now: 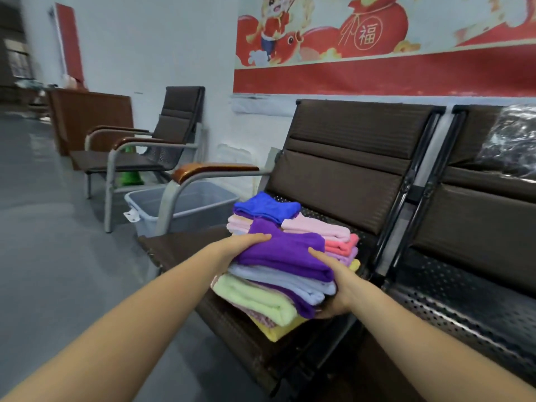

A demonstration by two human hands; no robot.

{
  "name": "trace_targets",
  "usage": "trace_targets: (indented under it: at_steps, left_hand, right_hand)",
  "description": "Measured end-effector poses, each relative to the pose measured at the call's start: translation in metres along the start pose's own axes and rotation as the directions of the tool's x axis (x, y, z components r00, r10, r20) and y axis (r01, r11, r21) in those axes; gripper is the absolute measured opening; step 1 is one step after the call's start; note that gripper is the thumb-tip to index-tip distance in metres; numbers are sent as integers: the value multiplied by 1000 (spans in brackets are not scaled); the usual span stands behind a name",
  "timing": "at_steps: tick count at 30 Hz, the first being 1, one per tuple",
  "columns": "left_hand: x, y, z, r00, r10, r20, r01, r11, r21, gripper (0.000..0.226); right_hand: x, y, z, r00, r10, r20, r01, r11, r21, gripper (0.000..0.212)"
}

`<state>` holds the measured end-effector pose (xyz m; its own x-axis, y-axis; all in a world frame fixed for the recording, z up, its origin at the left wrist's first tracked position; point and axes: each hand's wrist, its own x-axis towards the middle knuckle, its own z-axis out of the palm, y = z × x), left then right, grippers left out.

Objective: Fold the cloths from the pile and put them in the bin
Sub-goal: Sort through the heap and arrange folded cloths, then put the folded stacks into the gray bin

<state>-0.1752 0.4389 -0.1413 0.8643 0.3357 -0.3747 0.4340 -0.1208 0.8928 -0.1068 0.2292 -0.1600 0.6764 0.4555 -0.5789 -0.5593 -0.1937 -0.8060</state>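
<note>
Both hands grip a stack of folded cloths (278, 285) from opposite sides, on the bench seat (174, 245). Left hand (246, 242) clasps the stack's left side, thumb lying over the purple cloth (284, 253) on top, fingers hidden under the fabric. Right hand (339, 285) clamps the right side, thumb on the purple cloth's edge, fingers curled under the lower layers. Between the two hands, under the purple one: pale blue, a second purple, light green, yellow at the bottom. Whether the stack is lifted or still resting on the seat is hard to tell. Just beyond the grip, touching the held stack: blue cloth (266, 206) and pink cloths (319, 227). Grey bin (185, 204) sits on the floor beyond the left hand, past the armrest (214, 169).
</note>
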Motion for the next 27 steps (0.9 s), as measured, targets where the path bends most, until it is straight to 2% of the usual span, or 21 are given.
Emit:
trace_targets:
  at_steps: [1,3,4,6,8,11,14,16,19,22,27]
  left_hand:
    - [-2,-1,-1,1000,-14,-5,14,1000,25,57]
    - [-2,-5,-5,999,-48,-16,49,996,69,59]
    - [-4,-7,-8,998,-66,13,65,995,80,69]
    - [14,-22,-16,994,-71,78,63,993,101,94]
    - [29,-35,-24,990,-48,134,34,994,103,91]
    - [10,-30,-23,984,-37,175,12,989,146,86]
    - [11,-26,-27,975,-41,217,2,985,175,73]
    - [12,-26,-29,970,-33,240,-7,986,165,73]
    - [18,-31,-28,954,-21,298,-9,995,100,94]
    - [18,-34,-25,928,-33,371,16,999,48,102]
    - [17,-46,-23,919,-10,394,29,999,-41,98]
  right_hand:
    - [1,1,1,1000,-20,5,21,999,-31,77]
    - [-1,5,6,995,-22,-100,11,995,-104,68]
    - [-4,8,9,990,4,-138,-19,994,-106,69]
    - [-3,19,13,997,14,-76,-13,1000,14,76]
    - [14,33,13,999,-36,-21,38,993,109,78]
    - [17,45,18,987,-156,29,148,971,186,54]
    - [26,52,14,966,-255,46,236,940,246,61]
    - [27,53,17,962,-269,49,246,929,275,66]
    - [29,55,14,966,-252,54,225,925,306,43]
    - [25,57,7,952,-291,95,245,909,337,40]
    - [26,50,10,937,-319,145,245,892,380,35]
